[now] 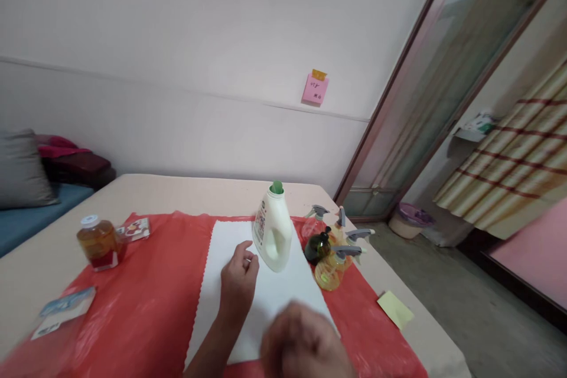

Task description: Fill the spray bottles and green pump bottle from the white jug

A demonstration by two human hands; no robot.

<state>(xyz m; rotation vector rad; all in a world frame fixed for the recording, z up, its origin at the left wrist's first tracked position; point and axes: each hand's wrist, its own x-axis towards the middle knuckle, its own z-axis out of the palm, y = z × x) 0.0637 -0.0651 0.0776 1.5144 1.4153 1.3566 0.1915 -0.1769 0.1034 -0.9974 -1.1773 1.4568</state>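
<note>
A cream-coloured laundry detergent jug (279, 239) with a side handle stands upright on a white sheet (225, 248). At its mouth is a green pouring spout (277, 187); no cap covers it. My left hand (240, 276) is just left of the jug, its fingers loosely bent and apart, holding nothing visible. Nearer to me, over the sheet's front edge, my right hand (305, 339) is blurred. Its fingers are curled in, and whatever they may hold is hidden.
Several spray bottles (330, 271) and a dark green pump bottle (318, 247) stand right of the jug on red plastic (163, 283). A honey-coloured jar (100, 242), a small packet (135, 229) and a pouch (62, 313) lie left. Yellow notes (396, 309) rest near the right edge.
</note>
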